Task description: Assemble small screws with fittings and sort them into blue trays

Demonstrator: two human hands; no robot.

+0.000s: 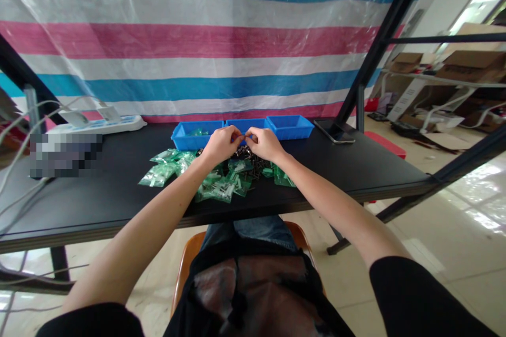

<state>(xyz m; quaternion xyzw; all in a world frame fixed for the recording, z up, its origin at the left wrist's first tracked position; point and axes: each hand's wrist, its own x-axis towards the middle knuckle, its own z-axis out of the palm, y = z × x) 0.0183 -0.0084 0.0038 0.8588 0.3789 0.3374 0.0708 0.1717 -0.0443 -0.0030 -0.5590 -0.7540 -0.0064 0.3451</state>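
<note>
My left hand (pixel 224 143) and my right hand (pixel 264 142) meet fingertip to fingertip in front of the middle blue bin (pixel 247 123). Both are closed in a pinch, and whatever they hold is too small to make out. Beneath them lies a pile of dark screws (pixel 256 165) on the black table. Green plastic packets (pixel 223 187) with small pale parts inside lie in front of and left of the pile. Another green packet (pixel 281 176) is partly hidden by my right forearm.
The left blue bin (pixel 185 141) has some green packets in it; the right blue bin (pixel 290 129) stands beside the middle one. A phone (pixel 334 131) lies at the right. On the left are a white power strip (pixel 98 125) and cables. A striped sheet (pixel 197 42) hangs behind.
</note>
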